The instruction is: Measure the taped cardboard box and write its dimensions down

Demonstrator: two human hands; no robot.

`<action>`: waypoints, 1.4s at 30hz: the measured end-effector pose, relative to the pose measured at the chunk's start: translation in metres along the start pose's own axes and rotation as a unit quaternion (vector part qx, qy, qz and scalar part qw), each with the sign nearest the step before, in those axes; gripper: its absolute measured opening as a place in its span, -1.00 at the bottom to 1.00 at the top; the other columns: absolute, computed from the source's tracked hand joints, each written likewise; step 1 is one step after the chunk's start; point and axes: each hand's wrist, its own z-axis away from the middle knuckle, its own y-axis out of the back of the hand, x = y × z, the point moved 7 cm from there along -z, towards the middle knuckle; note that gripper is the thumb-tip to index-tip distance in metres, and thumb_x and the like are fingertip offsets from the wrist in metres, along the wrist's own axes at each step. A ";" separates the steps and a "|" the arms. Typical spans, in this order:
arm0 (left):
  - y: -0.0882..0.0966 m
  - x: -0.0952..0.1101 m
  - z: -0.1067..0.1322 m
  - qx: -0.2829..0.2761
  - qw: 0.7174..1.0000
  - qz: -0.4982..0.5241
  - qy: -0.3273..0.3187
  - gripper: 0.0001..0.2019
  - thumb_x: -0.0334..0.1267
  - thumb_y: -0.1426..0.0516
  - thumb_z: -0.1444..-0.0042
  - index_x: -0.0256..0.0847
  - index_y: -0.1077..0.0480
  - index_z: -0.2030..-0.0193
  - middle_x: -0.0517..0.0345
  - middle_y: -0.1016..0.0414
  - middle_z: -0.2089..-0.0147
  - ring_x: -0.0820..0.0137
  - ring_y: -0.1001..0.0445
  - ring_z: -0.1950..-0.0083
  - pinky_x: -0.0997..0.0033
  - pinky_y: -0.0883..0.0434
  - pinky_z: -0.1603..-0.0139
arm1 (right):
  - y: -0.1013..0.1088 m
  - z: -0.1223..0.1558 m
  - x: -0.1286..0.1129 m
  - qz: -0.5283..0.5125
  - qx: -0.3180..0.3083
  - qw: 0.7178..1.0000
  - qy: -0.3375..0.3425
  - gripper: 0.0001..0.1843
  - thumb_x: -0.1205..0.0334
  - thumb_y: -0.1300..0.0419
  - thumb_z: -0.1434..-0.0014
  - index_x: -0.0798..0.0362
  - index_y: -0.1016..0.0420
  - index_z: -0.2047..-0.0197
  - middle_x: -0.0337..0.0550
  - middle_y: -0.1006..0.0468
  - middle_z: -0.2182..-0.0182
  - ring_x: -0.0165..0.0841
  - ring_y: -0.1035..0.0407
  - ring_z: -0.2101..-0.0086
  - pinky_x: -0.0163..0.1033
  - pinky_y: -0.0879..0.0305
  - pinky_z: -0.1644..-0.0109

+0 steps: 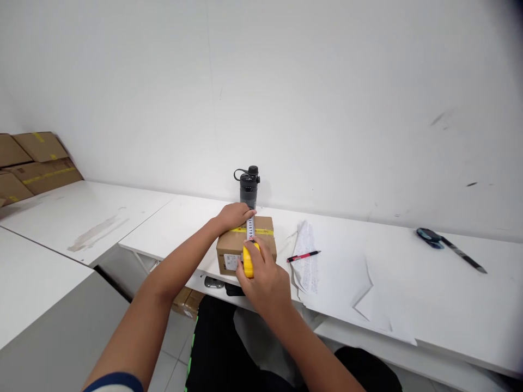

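Note:
A small cardboard box (pixel 265 224) with yellow tape and a white label sits at the table's front edge. My right hand (pixel 267 275) is closed around a yellow tape measure (pixel 248 260) at the box's near side. Its white blade (pixel 250 226) runs out across the box top, away from me. At the far edge of the box, my left hand (pixel 236 215) holds the blade's end with its fingers, which partly hide it. Directly behind the box stands a dark water bottle (pixel 248 188) with a carry loop.
Right of the box, a red and black pen (pixel 303 256) lies on written paper (pixel 306 277), with white sheets (pixel 343 288) alongside. Farther right is a dark object with a striped, pointed strip (pixel 461 253). Cardboard boxes (pixel 44 169) are stacked far left. A gap separates tables at left.

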 end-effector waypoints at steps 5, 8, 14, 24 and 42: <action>0.041 0.022 0.035 0.184 0.970 0.153 -0.050 -0.53 0.08 0.13 -0.32 -0.20 -0.40 0.32 0.09 -0.48 0.22 0.33 -0.45 0.16 0.35 -0.35 0.11 | 0.018 0.012 0.021 -0.044 0.057 0.997 0.028 -0.55 0.22 -0.17 -0.28 0.03 -0.29 -0.21 0.10 -0.48 -0.07 -0.19 -0.51 0.08 -0.23 -0.51 0.25; 0.052 0.059 0.069 0.188 0.952 0.221 -0.100 -0.49 0.13 0.18 -0.32 -0.21 -0.41 0.24 0.06 -0.50 0.17 0.35 -0.47 0.13 0.36 -0.38 0.07 | 0.036 0.018 0.046 -0.088 0.123 0.988 0.012 -0.29 0.26 -0.23 -0.24 -0.06 -0.02 -0.37 0.05 -0.48 -0.05 -0.20 -0.43 -0.04 -0.13 -0.51 0.07; 0.013 0.069 0.109 0.025 0.991 0.086 -0.099 -0.09 0.34 -0.07 -0.04 -0.24 -0.06 -0.39 -0.19 -0.05 -0.45 -0.02 -0.05 -0.44 0.01 -0.11 -0.37 | 0.042 0.028 0.088 -0.176 0.118 0.967 -0.143 -0.25 0.11 -0.31 -0.14 -0.13 -0.08 -0.32 -0.02 -0.39 -0.10 -0.19 -0.40 -0.03 -0.08 -0.43 -0.01; -0.063 -0.064 0.185 0.224 0.928 0.270 0.123 -0.21 0.13 -0.04 -0.19 -0.20 0.09 -0.44 -0.12 -0.07 -0.44 0.12 -0.12 -0.43 0.06 -0.18 -0.38 | 0.019 0.033 0.126 -0.368 0.079 0.877 -0.298 -0.30 0.05 -0.39 0.00 -0.04 -0.19 -0.14 -0.07 -0.33 0.00 -0.24 -0.39 0.09 -0.09 -0.45 0.08; 0.044 0.071 0.179 0.051 0.936 0.349 0.015 -0.66 0.08 -0.07 -0.21 -0.15 -0.43 0.32 0.19 -0.48 0.36 0.40 -0.42 0.34 0.42 -0.33 0.33 | 0.057 -0.007 0.028 -0.359 -0.077 0.919 0.143 -0.17 0.48 -0.17 -0.20 -0.32 0.04 -0.38 -0.03 -0.25 -0.24 -0.17 -0.30 -0.17 0.11 -0.38 -0.13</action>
